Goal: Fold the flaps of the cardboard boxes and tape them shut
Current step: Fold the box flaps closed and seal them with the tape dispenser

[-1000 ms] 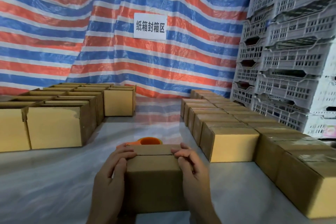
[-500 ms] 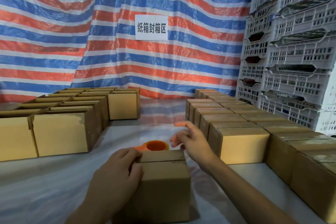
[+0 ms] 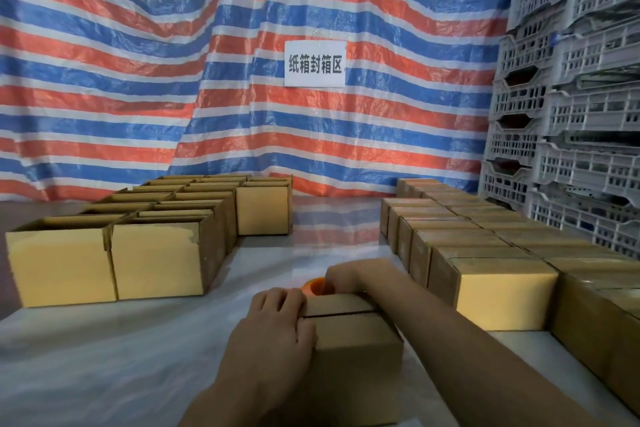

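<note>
While the left hand (image 3: 277, 322) lies flat on the cardboard box (image 3: 349, 340) at centre front, keeping flaps down w/ seam closed, right hand (image 3: 349, 276) curls round orange tape dispenser (image 3: 313, 286) behind it; grip prob. closed, partly hidden.

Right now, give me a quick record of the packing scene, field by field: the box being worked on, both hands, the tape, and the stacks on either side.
Box in work: small brown cardboard box, flaps folded flat, seam not visibly taped
Left hand: left hand pressing on the box's left top edge
Right hand: right hand reaching past the box to the orange tape roll, grip unclear
Left side: open-topped cardboard boxes
Right side: closed cardboard boxes in rows
Far right: stacked white plastic crates
</note>
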